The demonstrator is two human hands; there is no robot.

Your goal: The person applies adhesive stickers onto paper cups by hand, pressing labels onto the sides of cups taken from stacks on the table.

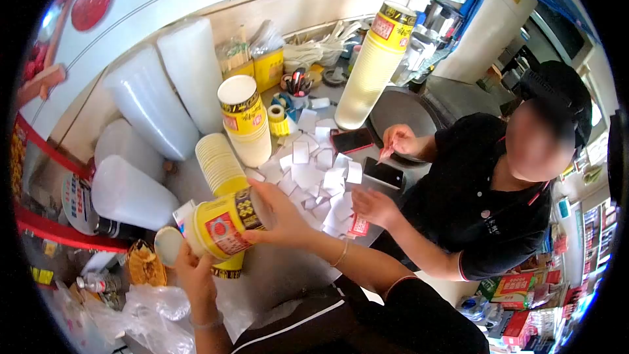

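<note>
My left hand [194,274] is closed around the lower end of a yellow paper cup [226,226] with a red label, tilted on its side. My right hand [282,216] grips the same cup near its black-and-yellow rim. A pale round cup or lid [168,246] shows beside my left fingers; I cannot tell whether they hold it. Just behind lies a stack of yellow cups [219,164], partly hidden by the held cup. Another cup stack [246,121] stands upright behind it. Many white paper slips [304,174] lie heaped beyond my right hand.
A co-worker in a black shirt [485,183] stands at the right, both hands over the table edge. Two phones [383,173] lie near them. A tall cup stack [377,62] stands at the back. Clear plastic cup stacks [151,101] line the left; plastic bags [157,308] lie below.
</note>
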